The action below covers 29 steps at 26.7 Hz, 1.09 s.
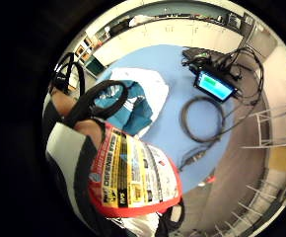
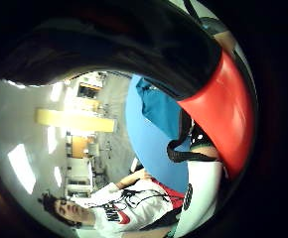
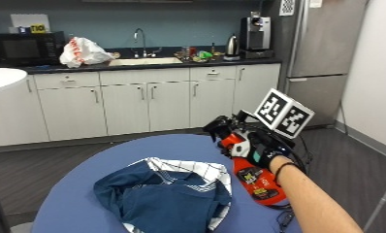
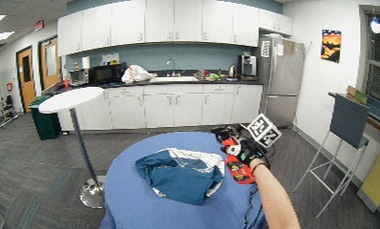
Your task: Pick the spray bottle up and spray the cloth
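1. Now we count one red spray bottle (image 3: 256,180), held off the round blue table (image 3: 77,189) in our gloved right hand (image 3: 261,148), fingers curled round its neck.
2. One teal cloth (image 3: 164,196) lies bunched below and beside the hand, over one white checked cloth (image 3: 199,172).

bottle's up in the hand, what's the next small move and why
Probably tip the nozzle down toward the crumpled blue cloth and squeeze the trigger. The gloved right hand already holds the red plastic spray bottle lifted beside the cloth, nozzle pointing over it, and nothing stands between them on the round blue table.
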Each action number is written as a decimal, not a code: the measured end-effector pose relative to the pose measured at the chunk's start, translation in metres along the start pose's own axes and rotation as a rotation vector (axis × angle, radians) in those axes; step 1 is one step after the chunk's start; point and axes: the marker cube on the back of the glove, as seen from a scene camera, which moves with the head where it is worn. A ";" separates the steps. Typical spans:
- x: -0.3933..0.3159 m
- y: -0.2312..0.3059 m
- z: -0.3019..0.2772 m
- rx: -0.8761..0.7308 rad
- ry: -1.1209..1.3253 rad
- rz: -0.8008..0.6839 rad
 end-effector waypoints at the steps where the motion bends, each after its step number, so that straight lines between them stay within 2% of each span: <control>1: -0.013 -0.004 0.003 -0.046 0.034 -0.013; 6: -0.074 -0.017 0.041 -0.268 0.160 -0.101; 11: -0.107 -0.017 0.083 -0.387 0.232 -0.169; 19: -0.107 -0.016 0.102 -0.431 0.255 -0.166; 29: -0.073 -0.015 0.070 -0.377 0.218 -0.094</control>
